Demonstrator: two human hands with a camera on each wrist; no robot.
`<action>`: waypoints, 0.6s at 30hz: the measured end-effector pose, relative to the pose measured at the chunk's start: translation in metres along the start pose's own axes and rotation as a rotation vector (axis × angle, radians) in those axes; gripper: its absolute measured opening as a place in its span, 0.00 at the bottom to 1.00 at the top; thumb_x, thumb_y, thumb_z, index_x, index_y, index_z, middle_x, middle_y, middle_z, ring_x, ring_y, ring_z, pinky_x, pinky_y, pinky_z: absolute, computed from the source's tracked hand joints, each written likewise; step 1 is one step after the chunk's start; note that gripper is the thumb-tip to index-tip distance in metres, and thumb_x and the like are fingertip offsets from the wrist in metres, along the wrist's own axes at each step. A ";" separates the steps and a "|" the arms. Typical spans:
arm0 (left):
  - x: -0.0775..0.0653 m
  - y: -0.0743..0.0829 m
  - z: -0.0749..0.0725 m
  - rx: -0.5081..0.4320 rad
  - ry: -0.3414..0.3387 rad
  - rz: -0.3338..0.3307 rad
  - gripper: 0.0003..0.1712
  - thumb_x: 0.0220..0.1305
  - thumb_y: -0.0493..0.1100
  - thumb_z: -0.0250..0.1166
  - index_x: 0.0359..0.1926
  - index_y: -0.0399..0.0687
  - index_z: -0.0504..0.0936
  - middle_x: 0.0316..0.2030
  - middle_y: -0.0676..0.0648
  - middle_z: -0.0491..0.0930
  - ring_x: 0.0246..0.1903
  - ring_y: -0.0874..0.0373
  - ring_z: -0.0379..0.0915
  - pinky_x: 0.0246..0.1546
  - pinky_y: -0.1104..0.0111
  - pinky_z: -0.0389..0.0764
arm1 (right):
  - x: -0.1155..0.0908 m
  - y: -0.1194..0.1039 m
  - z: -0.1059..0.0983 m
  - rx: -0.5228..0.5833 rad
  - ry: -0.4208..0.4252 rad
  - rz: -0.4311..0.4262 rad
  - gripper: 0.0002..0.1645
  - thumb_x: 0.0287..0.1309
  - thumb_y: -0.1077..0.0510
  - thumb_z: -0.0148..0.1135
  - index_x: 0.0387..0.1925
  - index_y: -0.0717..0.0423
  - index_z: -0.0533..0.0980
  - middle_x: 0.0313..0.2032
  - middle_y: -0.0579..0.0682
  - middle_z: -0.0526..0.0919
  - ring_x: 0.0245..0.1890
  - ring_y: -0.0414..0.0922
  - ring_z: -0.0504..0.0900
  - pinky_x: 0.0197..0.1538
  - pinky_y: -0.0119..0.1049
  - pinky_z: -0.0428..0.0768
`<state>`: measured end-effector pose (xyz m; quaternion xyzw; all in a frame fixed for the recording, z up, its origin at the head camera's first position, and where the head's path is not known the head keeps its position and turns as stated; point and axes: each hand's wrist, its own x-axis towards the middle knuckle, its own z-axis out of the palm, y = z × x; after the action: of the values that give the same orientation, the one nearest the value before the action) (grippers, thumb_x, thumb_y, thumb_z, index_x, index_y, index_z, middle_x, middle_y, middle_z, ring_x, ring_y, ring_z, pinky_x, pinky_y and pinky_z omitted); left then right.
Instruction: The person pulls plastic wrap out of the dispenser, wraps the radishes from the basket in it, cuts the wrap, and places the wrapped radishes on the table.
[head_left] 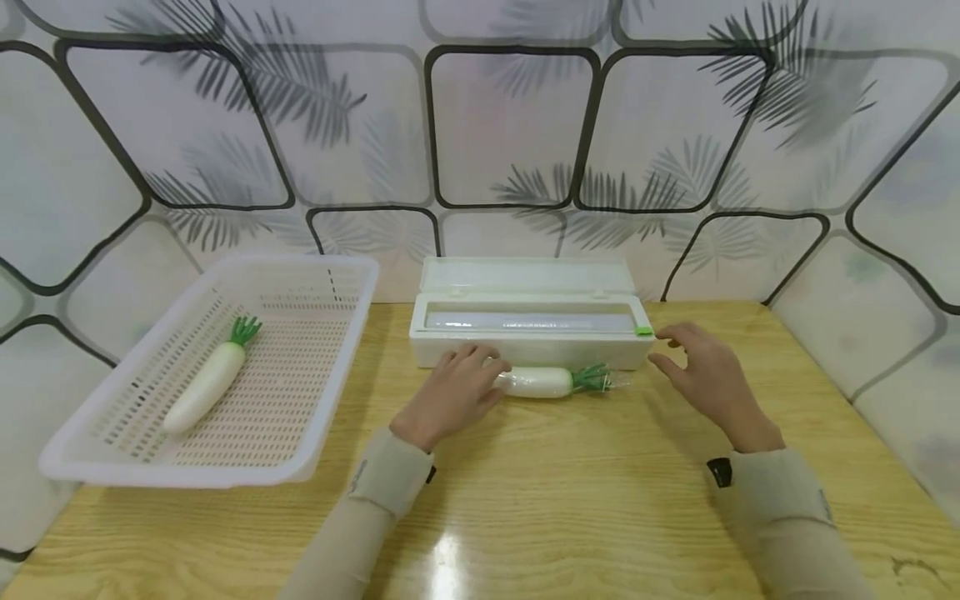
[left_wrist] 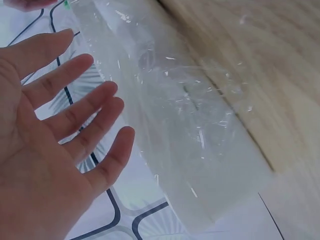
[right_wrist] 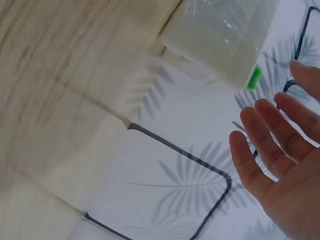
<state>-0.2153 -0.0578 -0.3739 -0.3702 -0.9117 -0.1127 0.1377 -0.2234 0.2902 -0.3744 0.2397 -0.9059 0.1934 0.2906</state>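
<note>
Patterned wall (head_left: 517,125) behind. Film box (head_left: 528,348), lid up, backs wrapped radish (head_left: 536,382). Basket (head_left: 341,375) with second radish (head_left: 206,387) at left; tabletop (head_left: 570,500) extends in front. Left hand (head_left: 457,387) at wrapped radish's blunt end, right hand (head_left: 705,371) beside box; fingers of both apart.

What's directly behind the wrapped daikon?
Behind the wrapped daikon is the white cling film dispenser, lid raised. The daikon hides part of its bottom front edge; the left hand covers more of its front. What's behind the hand can't be seen.
</note>
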 end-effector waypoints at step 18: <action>0.049 0.013 -0.007 -0.083 0.012 0.082 0.10 0.74 0.40 0.62 0.50 0.44 0.86 0.48 0.46 0.84 0.49 0.50 0.78 0.45 0.61 0.81 | 0.009 0.018 0.010 0.313 -0.307 0.412 0.35 0.68 0.58 0.65 0.67 0.76 0.63 0.64 0.75 0.68 0.59 0.71 0.72 0.52 0.64 0.78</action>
<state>-0.2389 -0.0195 -0.3492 -0.4120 -0.8895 -0.1467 0.1324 -0.2440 0.2966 -0.3796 0.1194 -0.9280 0.3472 0.0642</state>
